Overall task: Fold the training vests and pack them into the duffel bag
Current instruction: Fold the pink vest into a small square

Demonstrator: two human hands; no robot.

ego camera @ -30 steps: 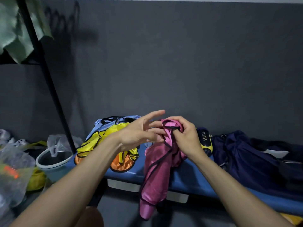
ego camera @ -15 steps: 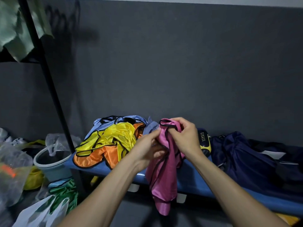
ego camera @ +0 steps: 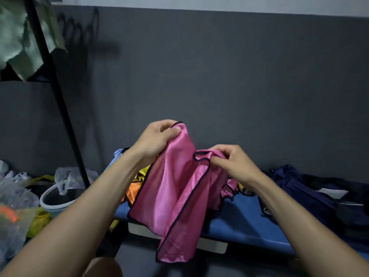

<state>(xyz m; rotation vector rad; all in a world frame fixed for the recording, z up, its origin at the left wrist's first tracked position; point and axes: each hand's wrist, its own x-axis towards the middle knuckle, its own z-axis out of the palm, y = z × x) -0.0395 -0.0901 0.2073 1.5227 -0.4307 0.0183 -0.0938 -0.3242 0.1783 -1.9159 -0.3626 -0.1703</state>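
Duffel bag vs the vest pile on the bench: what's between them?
In the head view, the pink vest, held up by the left hand and right hand, hangs between the vest pile and the duffel bag.

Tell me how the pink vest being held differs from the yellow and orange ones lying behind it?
The shiny pink vest with dark trim is lifted and partly spread, gripped by the left hand and right hand; the crumpled yellow and orange vests lie untouched on the blue bench. The pink one hangs past the bench edge; the others rest on it. All look glossy with dark edging.
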